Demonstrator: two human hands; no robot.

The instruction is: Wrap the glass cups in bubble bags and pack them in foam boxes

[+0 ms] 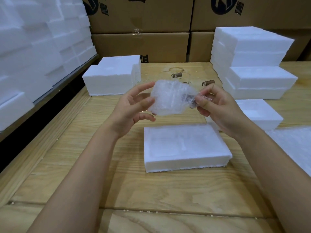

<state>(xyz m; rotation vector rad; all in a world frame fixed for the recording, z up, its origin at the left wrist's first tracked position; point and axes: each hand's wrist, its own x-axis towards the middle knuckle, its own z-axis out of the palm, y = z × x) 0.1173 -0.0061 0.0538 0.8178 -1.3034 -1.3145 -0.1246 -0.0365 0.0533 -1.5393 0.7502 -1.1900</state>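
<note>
Above the foam box (185,148), left hand (133,108) grips and right hand (217,106) pinches the bubble bag (168,101) holding a glass cup (187,97).

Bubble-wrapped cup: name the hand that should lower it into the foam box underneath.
Left, probably. The left hand grips the bubble-wrapped cup round its body; the right hand only pinches the bag's loose end. The foam box lies below both.

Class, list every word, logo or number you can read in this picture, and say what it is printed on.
No text reads whole.
Upper cartons: dark round logos with characters beside them, cropped and blurred; unreadable.
Lower carton: dark print, mostly hidden behind a foam box; unreadable.
Cups: dark marks, too blurred to tell.
Bubble bag: no print seen.
</note>
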